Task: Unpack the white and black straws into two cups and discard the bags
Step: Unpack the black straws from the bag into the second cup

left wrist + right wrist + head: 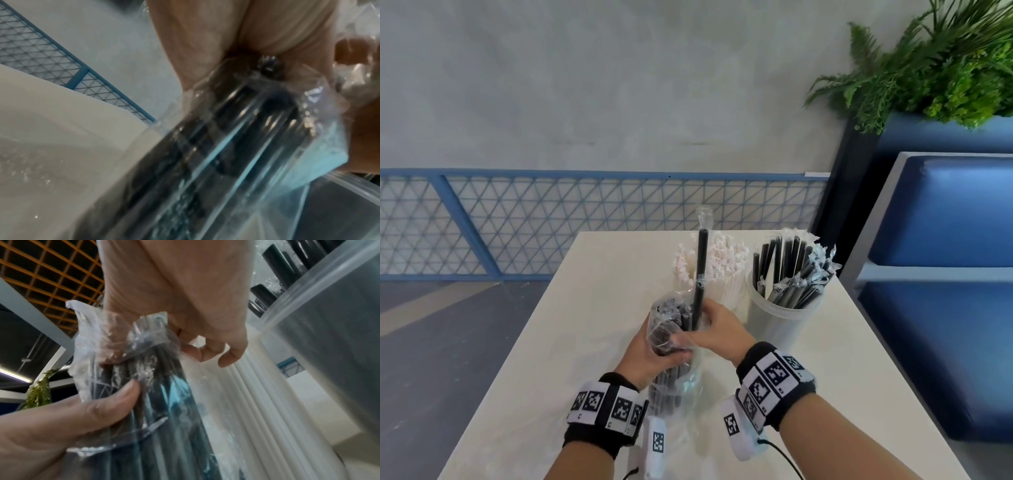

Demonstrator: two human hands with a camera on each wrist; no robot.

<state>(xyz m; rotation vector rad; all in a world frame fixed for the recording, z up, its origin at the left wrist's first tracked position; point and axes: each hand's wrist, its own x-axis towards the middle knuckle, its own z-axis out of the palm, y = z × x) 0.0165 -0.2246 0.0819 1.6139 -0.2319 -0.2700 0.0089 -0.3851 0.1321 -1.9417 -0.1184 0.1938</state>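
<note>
On white table [592,308], hands grip straw bag [667,342].

The head camera looks forward and down from above at the white table [592,308], both wrists, the wall and the railing behind. The left wrist camera sits very close under its hand, looking along the clear bag of black straws [236,129], which is blurred, perhaps by motion. The right wrist camera looks upward at the same bag [127,386], near the frosted cup [329,337].
</note>
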